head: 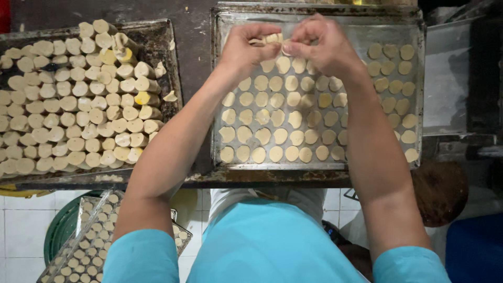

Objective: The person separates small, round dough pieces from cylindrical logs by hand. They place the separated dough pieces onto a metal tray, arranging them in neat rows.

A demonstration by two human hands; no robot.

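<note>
Fingers of left hand [246, 47] and right hand [322, 44] pinched together on dough piece [272, 38] above far edge of metal tray [222, 94]. Tray mostly filled with dough discs [277, 118]; far-edge gap left. Dough logs [78, 99] stacked on dark tray [162, 47], uncut.

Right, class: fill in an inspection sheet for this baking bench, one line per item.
Surface: dark worn bench, crumbs.
Job's things: silver metal tray with rows of pale round dough discs; pale dough piece held above it.
Clutter: dark tray of stacked dough cylinders.
Grippers: left hand and right hand, fingers pinching the piece.
Cables: nothing seen.
Surroundings: white tiled floor, green bin, another filled tray below.
</note>
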